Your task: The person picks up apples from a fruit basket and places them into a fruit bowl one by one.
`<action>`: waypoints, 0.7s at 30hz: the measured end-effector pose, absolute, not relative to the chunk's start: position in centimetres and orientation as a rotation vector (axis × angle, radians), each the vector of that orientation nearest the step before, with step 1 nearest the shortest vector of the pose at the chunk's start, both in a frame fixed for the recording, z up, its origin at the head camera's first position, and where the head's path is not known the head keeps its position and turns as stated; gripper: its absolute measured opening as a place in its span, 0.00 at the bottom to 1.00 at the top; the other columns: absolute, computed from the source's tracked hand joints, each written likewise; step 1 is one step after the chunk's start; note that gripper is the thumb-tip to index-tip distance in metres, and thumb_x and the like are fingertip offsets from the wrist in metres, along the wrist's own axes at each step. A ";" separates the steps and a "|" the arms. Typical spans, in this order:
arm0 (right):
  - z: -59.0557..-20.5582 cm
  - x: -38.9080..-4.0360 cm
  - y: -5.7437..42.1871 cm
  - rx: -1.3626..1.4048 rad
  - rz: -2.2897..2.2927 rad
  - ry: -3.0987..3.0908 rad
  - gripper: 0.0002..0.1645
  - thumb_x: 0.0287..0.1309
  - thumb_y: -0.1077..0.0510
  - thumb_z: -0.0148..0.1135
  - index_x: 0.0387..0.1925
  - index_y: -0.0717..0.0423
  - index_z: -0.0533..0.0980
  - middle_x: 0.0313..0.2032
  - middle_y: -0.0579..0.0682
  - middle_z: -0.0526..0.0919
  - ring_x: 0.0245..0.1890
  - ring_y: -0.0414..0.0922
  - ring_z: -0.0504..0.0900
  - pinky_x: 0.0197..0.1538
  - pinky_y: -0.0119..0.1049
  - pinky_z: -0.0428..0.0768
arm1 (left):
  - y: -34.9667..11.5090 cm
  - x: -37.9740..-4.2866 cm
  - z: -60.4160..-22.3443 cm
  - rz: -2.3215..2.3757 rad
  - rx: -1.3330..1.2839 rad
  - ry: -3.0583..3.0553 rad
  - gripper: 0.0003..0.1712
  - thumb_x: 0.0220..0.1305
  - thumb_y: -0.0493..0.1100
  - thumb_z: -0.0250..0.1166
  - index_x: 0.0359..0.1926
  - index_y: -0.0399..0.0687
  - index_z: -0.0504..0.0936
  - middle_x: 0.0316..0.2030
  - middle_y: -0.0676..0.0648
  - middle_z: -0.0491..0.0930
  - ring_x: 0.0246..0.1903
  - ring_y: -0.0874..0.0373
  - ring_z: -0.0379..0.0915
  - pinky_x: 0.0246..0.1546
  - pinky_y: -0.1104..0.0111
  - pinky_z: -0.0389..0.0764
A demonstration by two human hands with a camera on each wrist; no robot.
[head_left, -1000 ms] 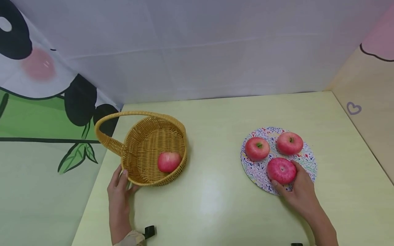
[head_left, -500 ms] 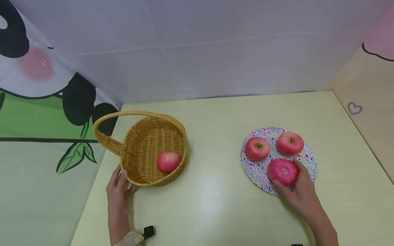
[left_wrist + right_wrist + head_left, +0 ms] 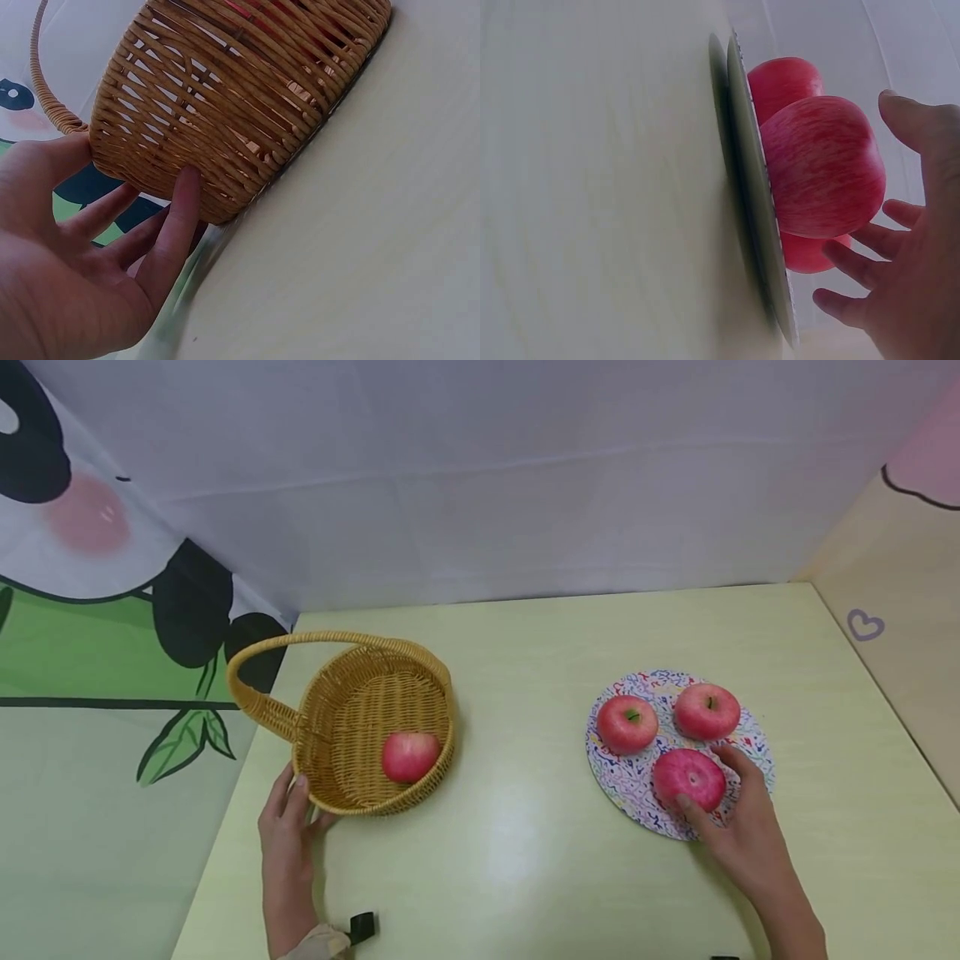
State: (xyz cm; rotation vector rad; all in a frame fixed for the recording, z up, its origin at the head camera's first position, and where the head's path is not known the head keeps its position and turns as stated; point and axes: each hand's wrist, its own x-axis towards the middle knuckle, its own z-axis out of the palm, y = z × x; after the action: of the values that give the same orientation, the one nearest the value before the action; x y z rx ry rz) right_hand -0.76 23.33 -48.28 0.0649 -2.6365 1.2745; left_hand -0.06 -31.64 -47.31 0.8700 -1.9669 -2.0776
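In the head view my left hand point(image 3: 288, 827) touches the near left side of a wicker basket point(image 3: 318, 760). Its fingers lie spread against the outer weave point(image 3: 217, 112) in the left wrist view. One red apple point(image 3: 411, 757) lies in the basket. My right hand point(image 3: 742, 835) is beside the nearest apple point(image 3: 688, 779) on a round, multicoloured patterned plate point(image 3: 630, 793). In the right wrist view that apple point(image 3: 821, 169) sits between spread fingers, the thumb apart from it. Two more apples, one at left point(image 3: 627, 724) and one at right point(image 3: 707, 711), sit behind it with stems up.
The pale table point(image 3: 517, 693) ends at a white cloth wall point(image 3: 487, 510) behind. A panel with a heart drawing point(image 3: 866, 625) borders the right side. Printed cloth point(image 3: 90, 652) hangs at left. The basket's tall handle point(image 3: 258, 697) leans out to the left.
My right hand has loosened from the nearest apple; its thumb and fingers have spread, and the apple stays on the plate. The left hand and basket have hardly moved.
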 end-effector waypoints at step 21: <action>-46.1 -1.7 22.3 0.198 1.255 -2.517 0.60 0.50 0.68 0.77 0.81 0.49 0.56 0.72 0.63 0.66 0.74 0.31 0.58 0.65 0.11 0.54 | -31.7 0.2 -47.5 -2.079 0.825 -1.975 0.33 0.80 0.58 0.55 0.80 0.67 0.62 0.79 0.47 0.62 0.61 0.69 0.74 0.42 0.72 0.88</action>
State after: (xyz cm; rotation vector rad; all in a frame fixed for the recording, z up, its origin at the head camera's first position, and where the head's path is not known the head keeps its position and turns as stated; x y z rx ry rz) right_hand -1.65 22.34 -46.06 0.1977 -2.5166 1.2555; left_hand 0.19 -31.71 -47.51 0.8248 -1.9754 -2.0786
